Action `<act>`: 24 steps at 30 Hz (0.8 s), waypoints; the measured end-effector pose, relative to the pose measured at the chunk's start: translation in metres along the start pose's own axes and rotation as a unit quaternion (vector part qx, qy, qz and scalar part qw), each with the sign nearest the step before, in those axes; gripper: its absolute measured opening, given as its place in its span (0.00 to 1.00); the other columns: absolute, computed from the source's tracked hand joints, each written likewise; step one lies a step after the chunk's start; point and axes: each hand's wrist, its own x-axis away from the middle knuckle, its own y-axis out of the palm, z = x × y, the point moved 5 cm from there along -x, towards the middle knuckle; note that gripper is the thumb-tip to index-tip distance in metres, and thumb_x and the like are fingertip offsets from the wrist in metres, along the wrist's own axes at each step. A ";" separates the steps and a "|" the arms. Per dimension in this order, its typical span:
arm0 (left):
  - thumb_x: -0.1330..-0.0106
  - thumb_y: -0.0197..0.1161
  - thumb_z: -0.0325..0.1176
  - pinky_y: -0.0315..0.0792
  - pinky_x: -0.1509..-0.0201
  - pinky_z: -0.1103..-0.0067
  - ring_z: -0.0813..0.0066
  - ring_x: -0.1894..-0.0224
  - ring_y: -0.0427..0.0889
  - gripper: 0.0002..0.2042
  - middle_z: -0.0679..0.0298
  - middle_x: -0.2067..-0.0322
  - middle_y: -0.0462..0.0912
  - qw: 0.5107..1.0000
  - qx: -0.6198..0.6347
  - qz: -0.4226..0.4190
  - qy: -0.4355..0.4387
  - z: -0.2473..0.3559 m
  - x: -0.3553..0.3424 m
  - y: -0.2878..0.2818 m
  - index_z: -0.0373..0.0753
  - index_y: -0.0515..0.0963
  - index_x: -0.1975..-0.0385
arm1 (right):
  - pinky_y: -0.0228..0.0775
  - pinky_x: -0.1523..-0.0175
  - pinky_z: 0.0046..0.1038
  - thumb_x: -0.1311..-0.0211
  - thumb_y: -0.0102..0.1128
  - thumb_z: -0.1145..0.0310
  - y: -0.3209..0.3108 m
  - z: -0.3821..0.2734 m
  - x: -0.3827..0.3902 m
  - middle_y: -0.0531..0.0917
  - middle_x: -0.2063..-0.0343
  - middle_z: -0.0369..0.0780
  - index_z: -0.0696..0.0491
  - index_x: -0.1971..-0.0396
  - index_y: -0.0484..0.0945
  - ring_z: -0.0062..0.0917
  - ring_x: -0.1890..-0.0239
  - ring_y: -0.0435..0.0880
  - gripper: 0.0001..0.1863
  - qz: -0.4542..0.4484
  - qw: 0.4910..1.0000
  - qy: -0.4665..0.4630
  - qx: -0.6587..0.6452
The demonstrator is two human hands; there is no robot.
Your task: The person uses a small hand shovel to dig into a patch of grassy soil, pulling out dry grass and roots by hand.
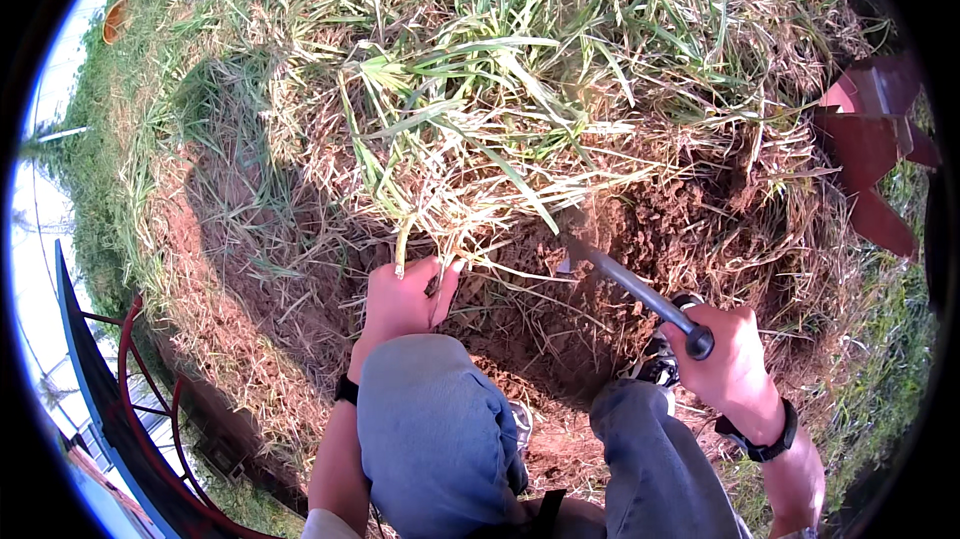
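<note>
Reddish-brown soil strewn with dry straw spreads across most of my view, under bright sun, with a broad shadow lying over it on the left. Across the middle and top I see a grass clump, its long green blades flopped over the straw and its pale stems gathering toward the near side. My left hand is at that gathered base, its grip closed, fingers curled in around the stems. On the other side I have the right hand wrapped around the near end of a hand tool, that grip firmly closed, the rounded end of the handle poking out past the thumb side. From there the dark shaft slants up and leftward to the broken soil just right of the stems; I can't make out the full shape of its far end. Between my forearms are two knees in faded jeans, with a sneaker showing near the right one. Each wrist carries a black band. Pointed red metal plates stand at the right edge, a bent red tube frame curves along the lower left, and an orange round object sits far off in the upper-left grass.
</note>
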 end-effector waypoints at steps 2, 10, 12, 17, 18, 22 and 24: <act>0.29 0.67 0.25 0.65 0.81 0.79 0.80 0.85 0.70 0.10 0.64 0.83 0.78 0.994 0.069 -0.018 -0.086 -0.008 0.002 -0.007 0.32 0.79 0.74 | 0.72 0.79 0.36 0.39 0.72 0.70 0.000 -0.011 -0.001 0.75 0.89 0.45 0.56 0.80 0.78 0.43 0.85 0.81 0.13 0.009 1.000 -0.002 -0.004; 0.34 0.73 0.24 0.64 0.79 0.74 0.68 0.84 0.71 0.12 0.59 0.85 0.73 1.000 0.006 -0.019 -0.016 0.011 -0.006 -0.002 0.33 0.76 0.78 | 0.73 0.79 0.35 0.40 0.74 0.69 0.036 0.030 0.031 0.78 0.88 0.44 0.54 0.75 0.82 0.41 0.86 0.82 0.09 0.081 0.996 -0.005 -0.049; 0.34 0.73 0.25 0.64 0.79 0.74 0.67 0.85 0.72 0.13 0.59 0.85 0.75 1.000 -0.009 -0.017 -0.016 0.013 -0.005 -0.002 0.33 0.75 0.78 | 0.73 0.80 0.35 0.40 0.74 0.70 0.037 0.032 0.031 0.78 0.89 0.42 0.54 0.75 0.82 0.39 0.87 0.82 0.09 0.107 0.993 -0.028 -0.047; 0.31 0.73 0.35 0.66 0.79 0.68 0.58 0.85 0.73 0.17 0.56 0.85 0.75 0.995 -0.072 -0.063 -0.017 0.010 -0.003 -0.015 0.35 0.74 0.79 | 0.71 0.80 0.34 0.40 0.74 0.71 0.032 0.036 0.034 0.77 0.89 0.41 0.55 0.76 0.82 0.36 0.88 0.80 0.09 0.052 0.994 -0.020 -0.097; 0.31 0.73 0.36 0.66 0.79 0.67 0.58 0.85 0.72 0.18 0.56 0.86 0.74 0.996 -0.058 -0.057 -0.020 0.008 0.000 -0.013 0.36 0.74 0.79 | 0.70 0.81 0.33 0.40 0.74 0.71 0.020 0.033 0.035 0.77 0.89 0.41 0.56 0.76 0.82 0.36 0.88 0.80 0.09 0.020 0.995 -0.013 -0.093; 0.31 0.73 0.37 0.65 0.79 0.66 0.57 0.86 0.72 0.19 0.56 0.87 0.73 0.998 -0.029 -0.053 -0.015 -0.001 0.002 -0.007 0.37 0.73 0.81 | 0.66 0.81 0.30 0.42 0.74 0.75 -0.052 0.029 0.042 0.76 0.90 0.41 0.59 0.75 0.85 0.30 0.87 0.81 0.06 -0.077 0.995 0.037 -0.056; 0.31 0.73 0.37 0.65 0.80 0.66 0.57 0.86 0.72 0.19 0.56 0.87 0.73 0.998 -0.045 -0.041 -0.015 0.001 0.003 -0.013 0.37 0.72 0.81 | 0.66 0.81 0.31 0.42 0.74 0.75 -0.056 0.032 0.031 0.77 0.90 0.41 0.59 0.76 0.85 0.29 0.88 0.80 0.07 -0.074 0.996 0.002 -0.044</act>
